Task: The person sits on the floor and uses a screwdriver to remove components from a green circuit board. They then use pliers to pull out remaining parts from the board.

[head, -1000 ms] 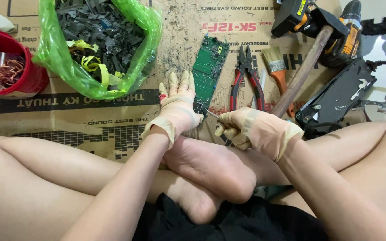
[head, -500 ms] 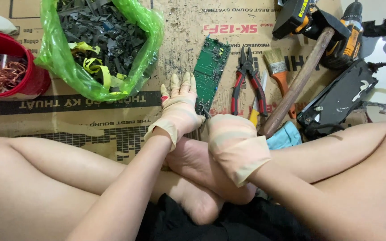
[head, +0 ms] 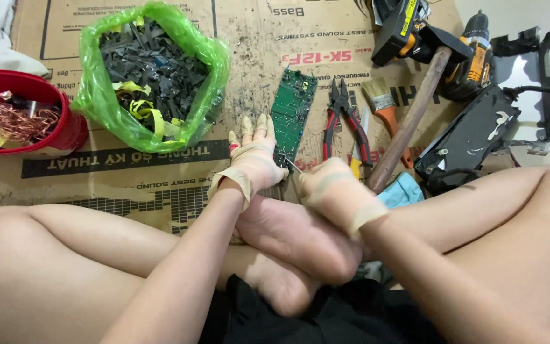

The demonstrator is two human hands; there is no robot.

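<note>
A long green circuit board (head: 293, 108) lies on flattened cardboard in front of my crossed legs. My left hand (head: 254, 156), in a beige glove, rests flat with fingers spread on the board's near end, pinning it down. My right hand (head: 329, 186), also gloved, is closed around a thin metal tool (head: 293, 167) whose tip touches the board's near corner by my left hand. The tool's handle is hidden inside my fist.
A green plastic bag of dark scrap (head: 151, 73) and a red bowl of copper wire (head: 17, 118) sit at left. Red-handled pliers (head: 345, 121), a brush (head: 384, 105), a wooden-handled hammer (head: 412, 118), drills (head: 472, 54) and a black casing (head: 472, 137) lie at right.
My right hand swung right and rolled over, then came back left to the board's near corner with the thin tool. My left hand stayed on the board.
</note>
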